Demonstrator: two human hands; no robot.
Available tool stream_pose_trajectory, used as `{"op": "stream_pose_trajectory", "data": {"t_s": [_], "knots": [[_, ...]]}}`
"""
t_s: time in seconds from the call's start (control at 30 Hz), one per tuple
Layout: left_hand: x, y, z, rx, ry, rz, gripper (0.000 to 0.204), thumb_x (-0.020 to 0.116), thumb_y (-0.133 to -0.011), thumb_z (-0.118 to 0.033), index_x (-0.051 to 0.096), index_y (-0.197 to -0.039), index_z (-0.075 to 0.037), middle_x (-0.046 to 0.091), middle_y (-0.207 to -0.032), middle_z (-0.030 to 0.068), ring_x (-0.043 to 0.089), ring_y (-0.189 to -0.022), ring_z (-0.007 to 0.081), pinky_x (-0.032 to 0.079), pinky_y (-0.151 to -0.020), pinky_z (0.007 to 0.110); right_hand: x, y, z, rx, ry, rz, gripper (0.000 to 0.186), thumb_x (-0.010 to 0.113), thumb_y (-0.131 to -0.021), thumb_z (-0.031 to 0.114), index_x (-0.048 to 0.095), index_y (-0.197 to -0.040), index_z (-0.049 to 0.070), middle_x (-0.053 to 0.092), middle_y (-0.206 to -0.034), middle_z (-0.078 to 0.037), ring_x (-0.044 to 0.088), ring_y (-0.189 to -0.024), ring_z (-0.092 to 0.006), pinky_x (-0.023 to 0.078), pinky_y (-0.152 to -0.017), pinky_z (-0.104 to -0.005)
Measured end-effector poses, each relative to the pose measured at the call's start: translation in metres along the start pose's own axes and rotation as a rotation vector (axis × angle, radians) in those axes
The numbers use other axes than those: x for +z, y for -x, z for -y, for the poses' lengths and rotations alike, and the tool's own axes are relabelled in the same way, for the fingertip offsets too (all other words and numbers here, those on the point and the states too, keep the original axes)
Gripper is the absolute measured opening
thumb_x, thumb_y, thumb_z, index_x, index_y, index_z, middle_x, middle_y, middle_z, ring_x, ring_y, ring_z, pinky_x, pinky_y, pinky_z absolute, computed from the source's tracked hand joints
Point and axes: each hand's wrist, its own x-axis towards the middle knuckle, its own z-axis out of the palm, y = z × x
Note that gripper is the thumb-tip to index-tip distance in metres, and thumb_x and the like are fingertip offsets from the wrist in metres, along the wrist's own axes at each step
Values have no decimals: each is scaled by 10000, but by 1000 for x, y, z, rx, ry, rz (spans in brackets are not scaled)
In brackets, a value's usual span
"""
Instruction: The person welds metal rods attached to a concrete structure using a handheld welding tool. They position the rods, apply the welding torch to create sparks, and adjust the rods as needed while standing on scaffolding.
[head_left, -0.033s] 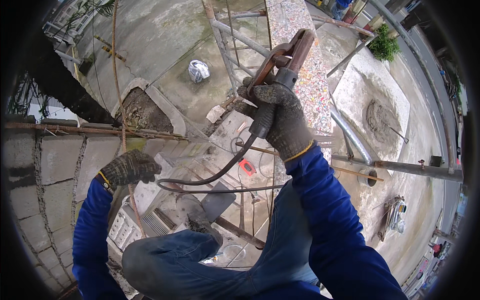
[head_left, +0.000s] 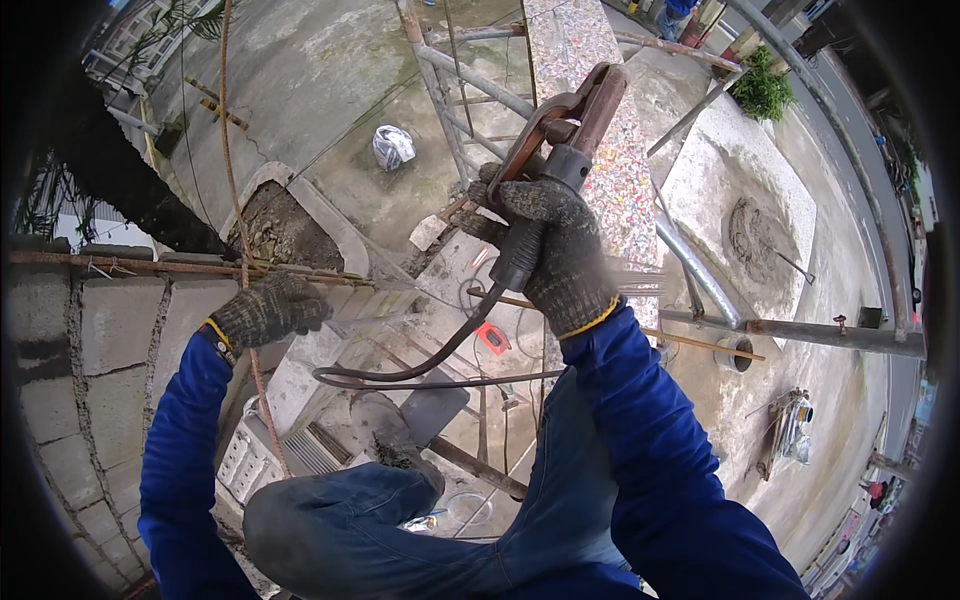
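Note:
In my gloved right hand [head_left: 572, 240] is a welding electrode holder [head_left: 592, 115], gripped round its black ribbed handle. Its worn brown jaws point up and away, and I see no rod in them. A black cable [head_left: 440, 352] runs from the handle's lower end, loops to the left and passes back toward my thigh. My left hand [head_left: 268, 310], gloved too, is closed at the block wall's right end, with its fingers curled toward the right. Behind it passes an upright rusty rebar [head_left: 258, 380]; whether the glove touches it, or holds anything, is hidden.
A hollow-block wall [head_left: 120, 325] with a horizontal rusty bar [head_left: 150, 262] stands at left. Scaffold pipes [head_left: 690, 265] and a speckled plank [head_left: 580, 40] lie ahead. Far below are a red tool [head_left: 492, 338], a white bag [head_left: 393, 147] and a mortar heap [head_left: 760, 235].
My left hand has shifted a little up and to the right, across the upright rebar. My right hand, still gripping the electrode holder, has moved slightly left and down.

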Motion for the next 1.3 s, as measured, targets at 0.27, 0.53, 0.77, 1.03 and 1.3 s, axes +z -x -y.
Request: {"op": "stream_pose_trajectory", "data": {"t_s": [0.27,0.53,0.77,1.03,1.3], "knots": [[116,-283,-125,53,-772,-187,338,617,-934,-281,659,-1170,-43,661,-1151,159,655,-981,343,536,-860,418,-11,62,-32,5,267,-57,250,670,-889,97,673,-1100,-38,713,-992,-157,723,-873,-235,595,-659,-319],[198,-308,-126,63,-663,-355,343,614,-939,-319,672,-1137,-45,653,-1062,140,644,-897,316,523,-782,397,-16,77,1,128,140,-80,227,708,-871,81,684,-1071,-26,713,-981,-114,705,-867,-192,588,-757,-293],[213,-301,-121,74,-593,-400,354,611,-944,-352,682,-1107,-47,646,-983,122,634,-824,293,512,-714,379,-32,91,4,74,342,10,189,746,-831,61,699,-1002,-5,702,-944,-92,696,-835,-174,588,-762,-310],[218,-308,-119,78,-504,-438,374,608,-949,-390,695,-1074,-49,638,-894,103,623,-740,266,499,-637,358,-23,83,9,91,128,-36,219,761,-784,7,682,-988,-11,699,-975,-144,703,-945,-243,589,-840,-355],[192,-320,-123,127,-236,-558,400,605,-954,-428,707,-1040,-51,630,-805,83,611,-656,239,486,-559,337,-26,65,3,34,24,-20,328,706,-785,-28,609,-1098,-24,673,-984,-149,698,-920,-316,588,-883,-436]]}}
